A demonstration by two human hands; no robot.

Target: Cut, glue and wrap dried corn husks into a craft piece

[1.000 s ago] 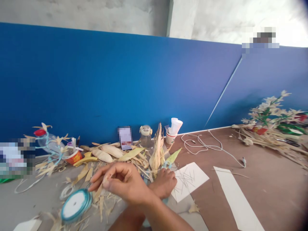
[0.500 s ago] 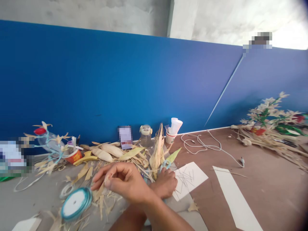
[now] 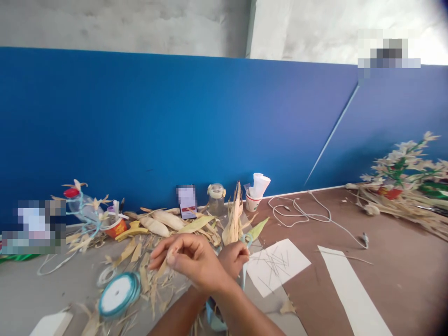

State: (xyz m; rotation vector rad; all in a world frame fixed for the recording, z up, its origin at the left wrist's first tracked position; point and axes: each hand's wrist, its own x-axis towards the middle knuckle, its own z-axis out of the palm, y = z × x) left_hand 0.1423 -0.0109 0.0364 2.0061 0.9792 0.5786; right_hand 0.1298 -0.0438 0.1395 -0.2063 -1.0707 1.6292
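Note:
My forearms cross, so my right hand (image 3: 191, 261) is on the left, over scattered husk scraps. Its thumb and fingertips pinch a small, narrow piece of pale corn husk (image 3: 163, 268). Behind the right wrist, my left hand (image 3: 235, 260) is closed with fingers curled; whatever it may hold is hidden. A light blue loop (image 3: 247, 240) is just beyond it, and a light blue strip (image 3: 244, 276) hangs or lies below. An upright bundle of dry husks (image 3: 232, 228) stands behind. To the right is a white sheet with thin dark sticks (image 3: 278, 266).
A teal ribbon spool (image 3: 117, 294) and a tape roll (image 3: 107, 276) lie at left. Along the blue partition (image 3: 175, 116) are husks (image 3: 156, 225), a phone (image 3: 186, 203), a jar (image 3: 216, 200) and a paper cup (image 3: 252, 202). A white cable (image 3: 315, 217) and husk flowers (image 3: 399, 158) are at right.
The view has shifted, carrying the scene rightward. My left hand has drawn leftward from the white sheet and light blue loop. My right hand has moved slightly right, still pinching the husk.

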